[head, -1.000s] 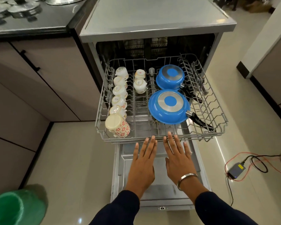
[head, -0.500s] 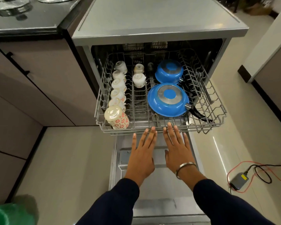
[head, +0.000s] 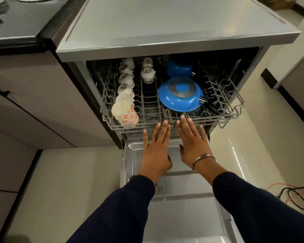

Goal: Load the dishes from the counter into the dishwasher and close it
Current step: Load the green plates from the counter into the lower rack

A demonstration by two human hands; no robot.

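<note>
The grey wire rack (head: 223,118) stands about half inside the open dishwasher (head: 165,32). It holds a row of white cups (head: 125,79) on the left, a cream mug with red flowers (head: 125,112) at the front left, and two upturned blue pans (head: 180,97). My left hand (head: 156,148) and my right hand (head: 193,142) lie flat, fingers straight, with the fingertips against the rack's front rim. The dishwasher door (head: 182,199) lies open and flat beneath my arms.
A dark counter (head: 21,20) with steel dishes at its far edge stands at the upper left, above brown cabinets (head: 33,95). Black and red cables (head: 295,197) lie on the tiled floor at the right.
The rack has slid back into the dishwasher under both flat hands; the rear pan and far cups are now under the top panel. My view has moved closer.
</note>
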